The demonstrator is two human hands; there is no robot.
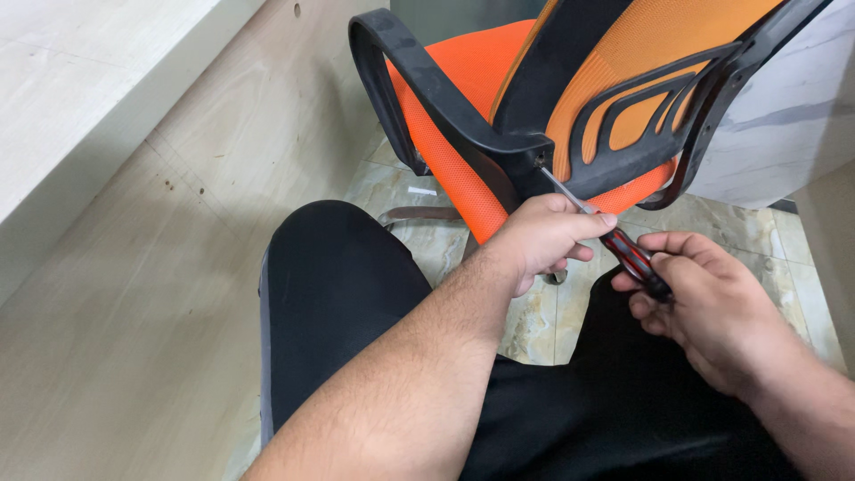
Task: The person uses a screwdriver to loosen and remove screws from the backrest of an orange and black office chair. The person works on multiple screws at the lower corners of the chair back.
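An orange mesh office chair with a black plastic frame (pixel 499 142) stands tilted in front of me. A screwdriver with a red and black handle (pixel 631 256) points its metal shaft up and left into the joint where the armrest meets the chair back. My left hand (pixel 543 239) pinches the shaft just above the handle. My right hand (pixel 712 303) is closed around the handle's lower end.
My legs in black trousers (pixel 338 294) fill the lower middle. A pale wooden panel (pixel 134 267) runs along the left. A marble-look tiled floor (pixel 534 321) lies under the chair, whose base (pixel 419 214) shows behind the seat.
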